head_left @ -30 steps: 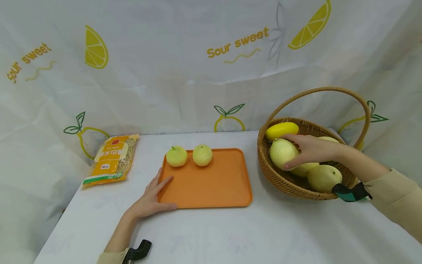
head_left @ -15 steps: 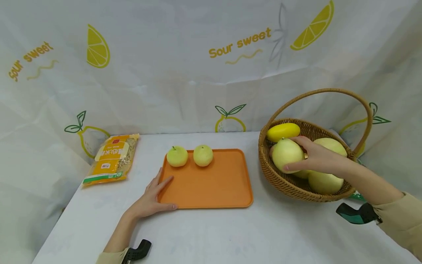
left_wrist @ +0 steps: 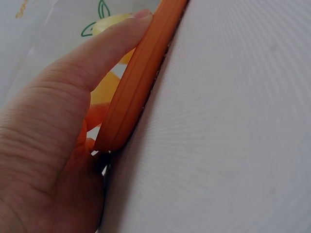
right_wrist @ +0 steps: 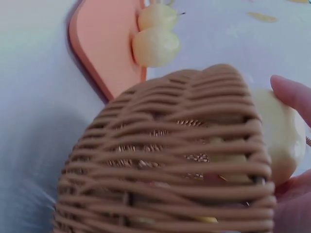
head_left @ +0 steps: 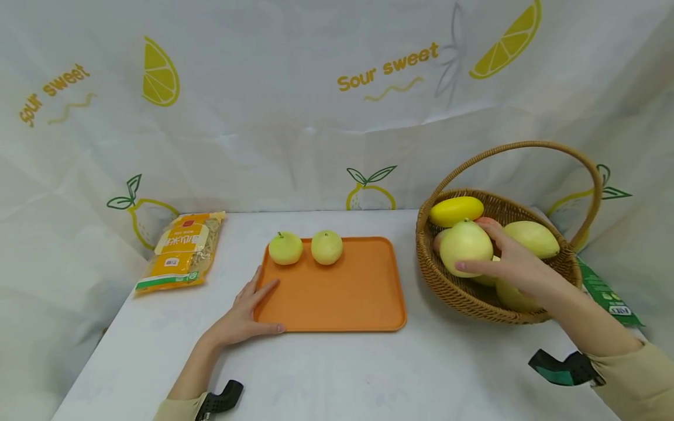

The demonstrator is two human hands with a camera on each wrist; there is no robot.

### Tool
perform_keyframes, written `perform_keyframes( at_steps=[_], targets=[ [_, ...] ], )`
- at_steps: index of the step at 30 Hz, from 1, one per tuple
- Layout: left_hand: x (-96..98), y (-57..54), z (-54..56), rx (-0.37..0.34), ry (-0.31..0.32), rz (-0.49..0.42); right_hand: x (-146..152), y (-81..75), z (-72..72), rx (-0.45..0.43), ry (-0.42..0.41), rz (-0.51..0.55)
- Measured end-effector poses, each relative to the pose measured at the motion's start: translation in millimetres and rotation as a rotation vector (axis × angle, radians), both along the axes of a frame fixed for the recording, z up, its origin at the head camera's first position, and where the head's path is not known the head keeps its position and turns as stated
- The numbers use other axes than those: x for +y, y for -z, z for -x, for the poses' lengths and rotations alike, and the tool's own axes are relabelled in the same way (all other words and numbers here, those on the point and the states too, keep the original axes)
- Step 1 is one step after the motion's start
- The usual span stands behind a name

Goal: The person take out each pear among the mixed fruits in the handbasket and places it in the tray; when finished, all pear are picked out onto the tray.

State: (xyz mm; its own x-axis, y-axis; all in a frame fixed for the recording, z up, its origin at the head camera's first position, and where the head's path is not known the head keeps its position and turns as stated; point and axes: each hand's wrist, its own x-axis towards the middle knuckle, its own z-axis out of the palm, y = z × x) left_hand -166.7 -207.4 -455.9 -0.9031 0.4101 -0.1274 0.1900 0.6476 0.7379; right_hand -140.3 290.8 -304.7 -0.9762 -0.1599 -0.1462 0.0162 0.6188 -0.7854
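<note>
My right hand (head_left: 518,260) grips a round pale yellow pear (head_left: 466,248) at the left side of the wicker basket (head_left: 453,294). In the right wrist view, thumb and fingers sit around the pear (right_wrist: 279,136) just beyond the woven rim. My left hand (head_left: 239,318) rests at the near left corner of an orange tray (head_left: 337,298), fingers spread and fairly straight. The left wrist view has a finger touching the tray's outer edge (left_wrist: 141,73). Two pears, a left one (head_left: 285,248) and a right one (head_left: 327,247), lie along the tray's far edge.
The basket also holds a bright yellow oblong fruit (head_left: 456,211), a pale melon-like fruit (head_left: 534,238) and others partly hidden. Its tall handle (head_left: 526,144) arches above. A yellow food packet (head_left: 179,251) lies at left; a green packet (head_left: 605,292) is behind the basket.
The right hand has lifted the pear slightly within the basket, exposing reddish fruit behind it. The head view has shifted a little. The left hand stays on the tray.
</note>
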Motion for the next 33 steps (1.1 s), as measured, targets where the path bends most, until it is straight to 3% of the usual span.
perform_keyframes(
  at_steps=[5,10,16,24,33],
  targets=[
    [0.2,-0.8,0.1,0.001,-0.002,-0.006,-5.5,3.2,-4.4,-0.003,0.059,0.083],
    [0.3,-1.0,0.2,0.002,0.0,-0.012,-14.2,8.4,-7.5,0.05,0.114,0.13],
    [0.7,-1.4,0.0,0.001,-0.003,-0.01,-26.0,9.7,-11.7,0.071,0.162,0.129],
    [1.0,-1.0,-0.3,-0.002,-0.001,-0.017,-46.9,8.4,-15.8,0.18,0.182,0.1],
    [1.1,-1.8,-0.6,-0.005,-0.004,-0.018,-64.5,12.6,-15.2,0.293,0.137,0.112]
  ],
)
